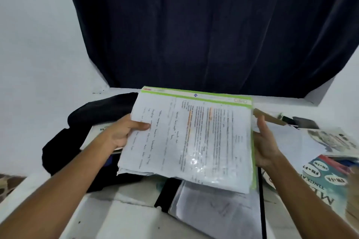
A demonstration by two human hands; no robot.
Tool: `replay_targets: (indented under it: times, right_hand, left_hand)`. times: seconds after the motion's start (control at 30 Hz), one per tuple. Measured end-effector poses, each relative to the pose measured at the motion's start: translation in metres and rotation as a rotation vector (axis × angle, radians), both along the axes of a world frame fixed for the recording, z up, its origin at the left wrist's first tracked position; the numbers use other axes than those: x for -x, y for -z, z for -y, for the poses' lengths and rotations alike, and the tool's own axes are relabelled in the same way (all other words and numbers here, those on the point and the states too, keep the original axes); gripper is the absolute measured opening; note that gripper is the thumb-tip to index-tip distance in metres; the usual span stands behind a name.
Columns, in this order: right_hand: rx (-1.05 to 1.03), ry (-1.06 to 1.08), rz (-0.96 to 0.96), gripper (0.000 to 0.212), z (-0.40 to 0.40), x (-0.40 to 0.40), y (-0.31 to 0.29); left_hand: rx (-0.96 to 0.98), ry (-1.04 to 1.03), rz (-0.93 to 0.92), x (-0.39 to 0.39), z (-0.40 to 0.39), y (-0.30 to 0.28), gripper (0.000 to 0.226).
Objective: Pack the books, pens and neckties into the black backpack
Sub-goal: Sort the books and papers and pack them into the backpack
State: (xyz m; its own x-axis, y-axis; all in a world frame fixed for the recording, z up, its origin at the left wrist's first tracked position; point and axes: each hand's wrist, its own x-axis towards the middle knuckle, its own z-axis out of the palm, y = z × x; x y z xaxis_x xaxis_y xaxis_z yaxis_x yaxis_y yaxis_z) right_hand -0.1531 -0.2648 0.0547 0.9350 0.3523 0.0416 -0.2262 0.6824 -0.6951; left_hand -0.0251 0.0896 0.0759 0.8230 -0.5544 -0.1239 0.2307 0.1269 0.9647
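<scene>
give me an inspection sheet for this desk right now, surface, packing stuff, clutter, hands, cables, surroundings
Surface: white table, mostly covered at right.
Job's things: green-edged plastic folder of papers held above the black backpack, which lies at left with a book partly inside; teal book at right. Pens and neckties: cannot tell.
Clutter: loose papers, blurred dark items at far right.
Hands: left hand grips folder's left edge; right hand holds its right edge.
Cables: nothing seen.
Surroundings: dark curtain, white wall.
</scene>
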Motion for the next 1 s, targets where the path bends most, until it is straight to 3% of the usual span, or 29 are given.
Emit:
replay_targets:
  times: [0.1,0.23,0.3,0.43,0.6,0.67,0.77,0.87,0.93,1.0]
  right_hand:
    - [0.288,0.061,0.035,0.080,-0.027,-0.007,0.001]
    - [0.618,-0.135,0.078,0.084,-0.064,-0.012,-0.004]
    - [0.696,-0.202,0.056,0.077,-0.080,-0.015,-0.003]
    - [0.622,-0.113,0.016,0.058,-0.108,-0.017,0.009]
    - [0.370,0.020,-0.127,0.093,-0.144,-0.024,0.029]
    - [0.323,0.048,-0.166,0.099,-0.162,-0.027,0.038]
    - [0.236,0.098,-0.208,0.103,-0.186,-0.033,0.051]
    - [0.143,0.170,-0.261,0.091,-0.212,-0.037,0.060]
    - [0.109,0.239,-0.300,0.088,-0.226,-0.038,0.066]
    - [0.094,0.318,-0.354,0.100,-0.237,-0.040,0.072]
  left_hand:
    - [-0.150,-0.085,-0.018,0.012,-0.032,0.000,0.094]
    - [-0.299,-0.241,-0.054,0.018,-0.061,0.008,0.043]
    - [-0.353,-0.271,-0.065,0.015,-0.073,0.014,0.032]
    - [-0.424,-0.281,-0.064,0.001,-0.095,0.015,0.027]
    - [-0.492,-0.179,-0.052,-0.031,-0.122,0.006,0.037]
    - [-0.568,-0.125,-0.008,-0.048,-0.135,0.008,0.030]
    - [-0.787,-0.118,0.208,-0.076,-0.151,0.020,0.032]
    - [-0.903,-0.392,0.582,-0.103,-0.169,0.034,0.027]
    - [-0.976,-0.516,0.794,-0.120,-0.178,0.038,0.036]
    - [-1.081,-0.444,0.887,-0.142,-0.185,0.043,0.051]
